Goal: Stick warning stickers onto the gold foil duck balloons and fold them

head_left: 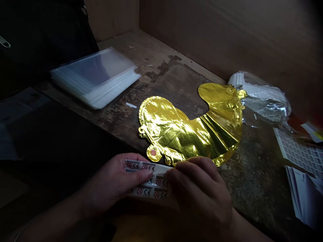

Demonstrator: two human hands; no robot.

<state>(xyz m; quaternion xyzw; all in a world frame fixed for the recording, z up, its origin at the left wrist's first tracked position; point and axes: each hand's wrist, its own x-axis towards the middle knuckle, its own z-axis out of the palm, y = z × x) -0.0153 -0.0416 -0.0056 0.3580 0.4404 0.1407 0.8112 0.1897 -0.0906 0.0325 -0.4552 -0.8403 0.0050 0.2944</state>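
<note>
Worn wooden bench: gold foil balloon lies flat just beyond the fingers, its lower edge almost at the right hand's knuckles. Left hand and right hand both grip a strip of CE-marked labels, fingers closed on it. Clear plastic bags stacked well left.

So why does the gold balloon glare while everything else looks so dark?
In the head view, the gold foil balloon glares along its creases, while the left hand and right hand look dim and the lower left lies in deep shadow.
</note>
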